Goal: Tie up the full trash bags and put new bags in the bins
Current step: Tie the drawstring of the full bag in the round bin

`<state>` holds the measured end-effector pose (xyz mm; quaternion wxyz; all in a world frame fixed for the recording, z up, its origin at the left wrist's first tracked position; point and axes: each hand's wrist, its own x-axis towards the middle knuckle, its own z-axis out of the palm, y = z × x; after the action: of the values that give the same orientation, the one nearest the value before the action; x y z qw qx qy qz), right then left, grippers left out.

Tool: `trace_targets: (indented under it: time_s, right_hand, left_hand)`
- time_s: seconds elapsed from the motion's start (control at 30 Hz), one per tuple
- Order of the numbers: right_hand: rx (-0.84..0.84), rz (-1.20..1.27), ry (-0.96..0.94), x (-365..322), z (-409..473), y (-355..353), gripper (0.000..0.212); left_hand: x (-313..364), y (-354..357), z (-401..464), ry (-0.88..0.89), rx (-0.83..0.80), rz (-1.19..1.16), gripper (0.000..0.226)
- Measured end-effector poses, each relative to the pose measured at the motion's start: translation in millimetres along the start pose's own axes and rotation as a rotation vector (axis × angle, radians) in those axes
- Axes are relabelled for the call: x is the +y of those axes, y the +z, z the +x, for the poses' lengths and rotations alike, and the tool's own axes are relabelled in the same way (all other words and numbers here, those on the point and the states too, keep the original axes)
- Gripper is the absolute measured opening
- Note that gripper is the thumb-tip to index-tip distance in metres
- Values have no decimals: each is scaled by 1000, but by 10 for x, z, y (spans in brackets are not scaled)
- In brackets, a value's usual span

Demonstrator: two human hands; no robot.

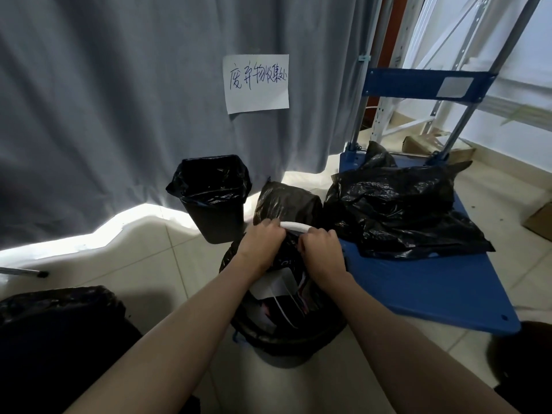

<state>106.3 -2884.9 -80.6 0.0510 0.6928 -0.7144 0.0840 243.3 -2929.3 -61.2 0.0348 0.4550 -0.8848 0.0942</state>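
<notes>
A round grey bin (pixel 283 358) stands on the floor right below me, lined with a full black trash bag (pixel 298 333) that holds white paper scraps. My left hand (pixel 263 243) and my right hand (pixel 321 252) both grip the far edge of that bag at the bin's white rim (pixel 294 225), fingers closed on the plastic. Behind it stands a black square bin (pixel 213 213) with a black liner, open and apparently empty. A filled black bag (pixel 286 201) sits between the two bins.
A blue platform cart (pixel 442 294) lies to the right, with crumpled black bags (pixel 397 207) on it. A grey curtain (pixel 119 100) with a paper sign (pixel 256 83) hangs behind. Another black-lined bin (pixel 56 312) is at lower left. Cardboard boxes (pixel 540 219) and metal shelving stand at right.
</notes>
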Motion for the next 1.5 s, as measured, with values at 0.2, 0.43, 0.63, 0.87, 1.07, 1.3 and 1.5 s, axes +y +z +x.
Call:
trace_targets:
  time_s: [0.2,0.43,0.63,0.87,1.07,1.3,1.5]
  right_hand:
    - [-148,105,-52,-19,-96,-108,22]
    - [83,110,124,88,-159,-152,23]
    - [72,154,227,180,-201,-169,31]
    - [92,154,289,232,-242,-231,17]
    - [174,190,308,235,-235,-365,12]
    - [103,349,355,294,-387,-488,10]
    - [-13,267,348,334,-557,-622,13]
  left_hand:
    - [-52,103,-186,10,-117,-37,24]
    - [-182,-5,-180,-158,79,-157,31]
    - [-324,-4,-221,-274,-28,-123,38]
    - [-363,-103,-222,-342,80,-97,13]
    - [-395,-230,-234,-357,151,-172,18]
    - [-425,-270,-388,-341,34,-235,21]
    - [-481,-417,-539,-334,-12,-148,11]
